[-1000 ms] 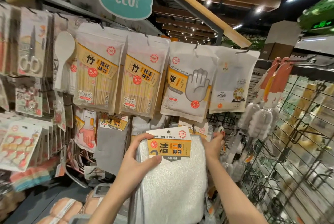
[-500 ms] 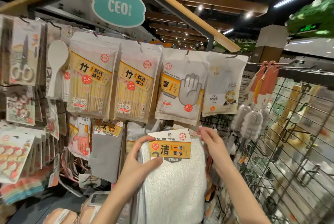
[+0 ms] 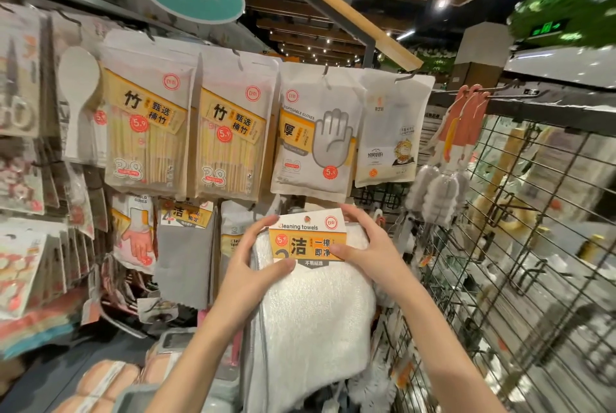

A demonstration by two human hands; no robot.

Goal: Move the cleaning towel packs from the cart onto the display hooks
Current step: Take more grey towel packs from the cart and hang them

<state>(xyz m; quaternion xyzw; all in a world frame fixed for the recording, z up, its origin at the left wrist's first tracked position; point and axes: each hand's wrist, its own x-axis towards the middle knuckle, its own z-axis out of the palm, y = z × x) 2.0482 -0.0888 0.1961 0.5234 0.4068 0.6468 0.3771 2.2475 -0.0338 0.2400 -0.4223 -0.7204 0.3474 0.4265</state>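
A white cleaning towel pack point(image 3: 313, 309) with an orange and white header card point(image 3: 308, 239) hangs in front of the lower row of the display. My left hand point(image 3: 253, 266) grips the pack's upper left edge, thumb on the card's lower corner. On the upper right, my right hand point(image 3: 366, 246) holds the card and towel, with its thumb across the card's right side. The hook behind the card is hidden. The cart is out of view.
Bamboo stick packs point(image 3: 146, 132), a disposable gloves pack point(image 3: 316, 136) and a white pouch point(image 3: 390, 132) hang above. A grey cloth pack point(image 3: 185, 252) hangs to the left. Bottle brushes point(image 3: 443, 179) and a wire grid panel point(image 3: 533, 246) stand at the right.
My right hand came from behind the pack's right side onto the front of the header card. The left hand kept its grip. The view shifted slightly.
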